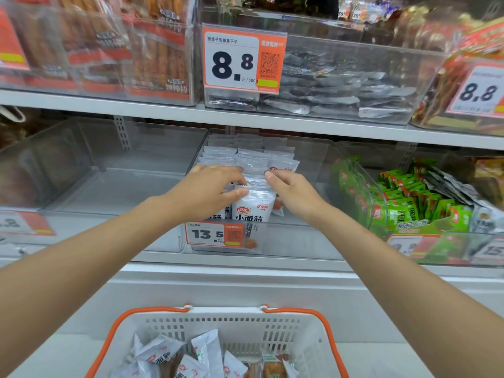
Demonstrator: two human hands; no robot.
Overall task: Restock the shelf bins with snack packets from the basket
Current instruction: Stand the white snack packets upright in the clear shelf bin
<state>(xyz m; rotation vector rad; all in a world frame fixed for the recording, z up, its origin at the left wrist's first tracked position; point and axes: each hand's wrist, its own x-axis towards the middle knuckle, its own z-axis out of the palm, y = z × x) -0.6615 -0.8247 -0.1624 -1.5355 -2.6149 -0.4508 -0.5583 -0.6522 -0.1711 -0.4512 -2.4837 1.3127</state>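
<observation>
Both arms reach forward into the middle bin (313,159). The left hand (210,190) and right hand (293,193) pinch white packets (253,205) at its front edge, above the basket (218,323).

The basket (218,323) below the hands is cut off by the bottom edge, its packets only partly seen. The left hand (210,190) covers most of one white packet (253,205). Far left of the hands, a price tag (24,223) is too blurred to read.
</observation>
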